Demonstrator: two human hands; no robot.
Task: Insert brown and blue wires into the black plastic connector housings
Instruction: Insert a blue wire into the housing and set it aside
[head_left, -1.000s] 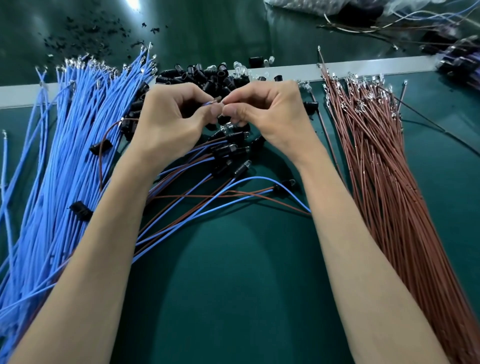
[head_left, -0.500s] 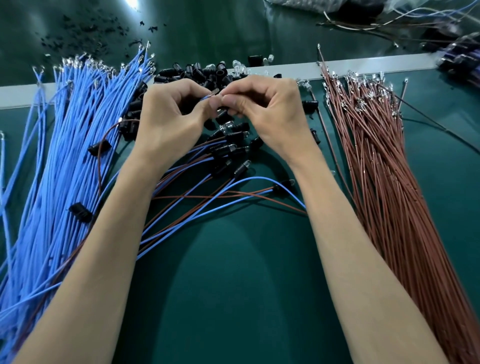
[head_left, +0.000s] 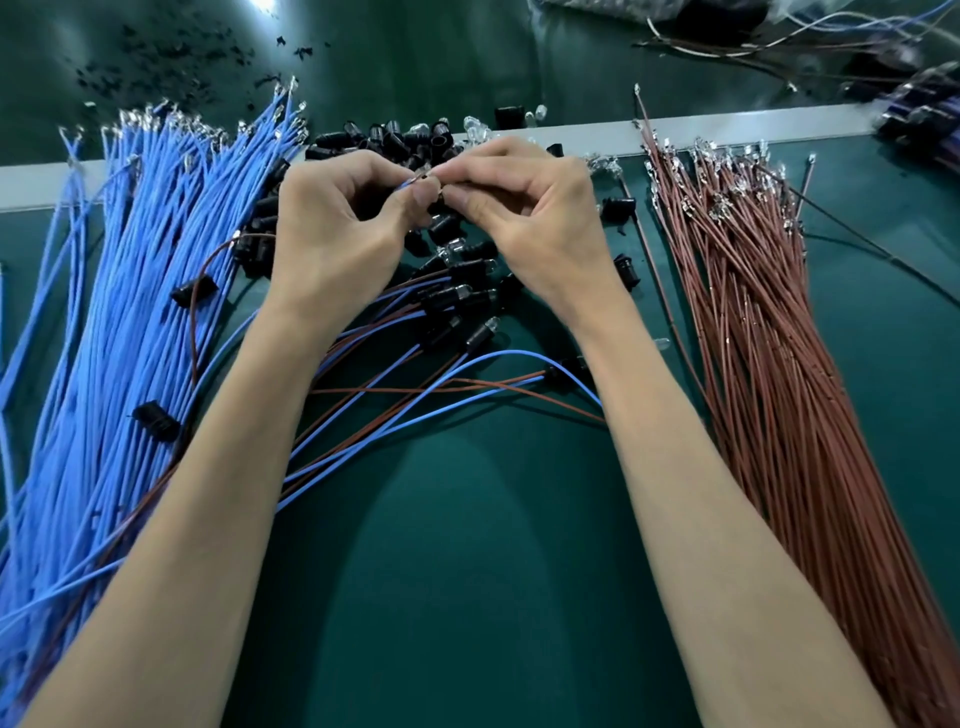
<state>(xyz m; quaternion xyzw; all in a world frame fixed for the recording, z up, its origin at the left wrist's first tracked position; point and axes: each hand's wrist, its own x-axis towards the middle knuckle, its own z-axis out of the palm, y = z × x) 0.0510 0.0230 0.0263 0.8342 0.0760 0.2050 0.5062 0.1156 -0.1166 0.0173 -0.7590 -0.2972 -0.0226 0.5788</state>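
Note:
My left hand (head_left: 337, 234) pinches the tip of a blue wire (head_left: 405, 183) between thumb and forefinger. My right hand (head_left: 524, 208) meets it fingertip to fingertip and pinches a small part that its fingers mostly hide; a black connector housing cannot be made out for sure. Both hands hover over a heap of loose black housings (head_left: 395, 143). A thick bundle of blue wires (head_left: 130, 312) lies at the left. A bundle of brown wires (head_left: 769, 364) lies at the right. Several finished blue-and-brown pairs with housings (head_left: 457, 291) lie under my wrists.
A pale strip (head_left: 727, 130) crosses the green mat (head_left: 467, 571) behind the piles. Stray black housings (head_left: 156, 421) lie on the blue bundle. More wires and dark parts (head_left: 919, 114) sit at the far right; black scraps (head_left: 171, 52) dot the far left.
Both hands have kept their fingertips together and shifted slightly up and away. The piles lie as before.

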